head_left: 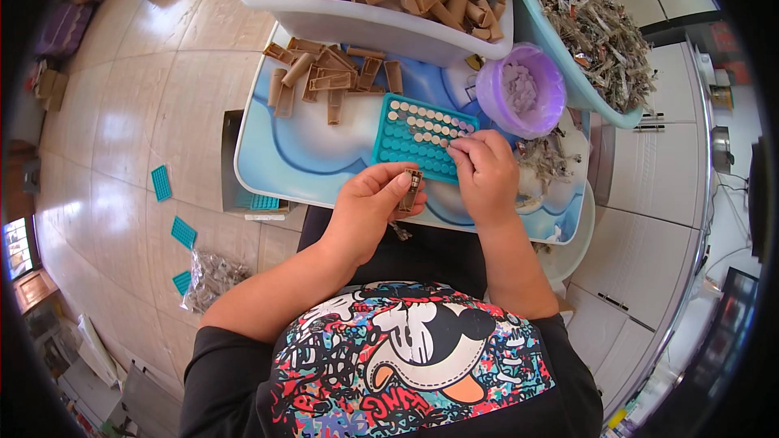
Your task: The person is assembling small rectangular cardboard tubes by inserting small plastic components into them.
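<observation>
Brown casing [411, 189]: just off teal tray's [389, 146] near edge, long axis pointing roughly toward tray | left hand [375, 201]: thumb and fingers closed round casing | right hand [491, 172]: at tray's right side, nearer pale discs [415, 122] than left, fingertips narrow; cannot tell whether one is pinched

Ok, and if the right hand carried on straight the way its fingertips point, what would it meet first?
The right hand would likely meet the round white discs in the teal grid tray first, though depth leaves any contact unclear.
</observation>
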Tool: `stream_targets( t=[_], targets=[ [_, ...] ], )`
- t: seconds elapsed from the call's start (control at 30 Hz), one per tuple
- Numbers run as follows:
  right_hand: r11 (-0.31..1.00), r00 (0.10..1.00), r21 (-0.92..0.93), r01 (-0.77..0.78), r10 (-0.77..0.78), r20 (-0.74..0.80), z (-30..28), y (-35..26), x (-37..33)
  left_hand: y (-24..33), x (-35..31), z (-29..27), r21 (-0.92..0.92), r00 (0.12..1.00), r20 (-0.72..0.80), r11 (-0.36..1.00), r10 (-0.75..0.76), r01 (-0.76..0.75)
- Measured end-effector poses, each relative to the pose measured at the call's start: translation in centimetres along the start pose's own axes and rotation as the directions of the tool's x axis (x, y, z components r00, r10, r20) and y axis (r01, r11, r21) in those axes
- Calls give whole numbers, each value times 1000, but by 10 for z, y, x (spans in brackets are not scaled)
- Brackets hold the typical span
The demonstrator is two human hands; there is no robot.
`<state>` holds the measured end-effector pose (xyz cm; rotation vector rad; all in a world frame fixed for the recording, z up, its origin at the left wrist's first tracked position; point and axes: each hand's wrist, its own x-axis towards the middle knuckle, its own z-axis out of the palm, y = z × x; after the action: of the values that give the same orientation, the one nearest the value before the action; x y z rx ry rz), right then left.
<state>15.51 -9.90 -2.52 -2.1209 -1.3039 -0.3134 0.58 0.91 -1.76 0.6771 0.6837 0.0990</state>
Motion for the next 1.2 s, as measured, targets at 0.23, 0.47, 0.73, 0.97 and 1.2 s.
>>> stream_targets(
  t=[0.23, 0.47, 0.73, 0.97, 1.2],
  targets=[
    [953, 1000, 302, -30, 30, 4, -5, -31, -5, -2, 1, -3, -28, 1000, 27, 1000, 3, -2],
    [951, 998, 310, 22, -39, 48, -2, -35, -8, -1, 0, -2, 1, 1000, 27, 1000, 1, -1],
    [927, 996, 374, -18, -17, 89, 2, -40, -11, -3, -1, 1, -9, 1000, -1, 1000, 25, -25],
    [918, 986, 393, -43, -24, 164, -3, -41, -9, -3, -3, -1, 12, 999, -6, 999, 38, -38],
    [949, 984, 280, -143, 107, 141, 6, -34, 58, -6, -3, -11, 47, 999, 41, 998, 36, -38]
  ],
)
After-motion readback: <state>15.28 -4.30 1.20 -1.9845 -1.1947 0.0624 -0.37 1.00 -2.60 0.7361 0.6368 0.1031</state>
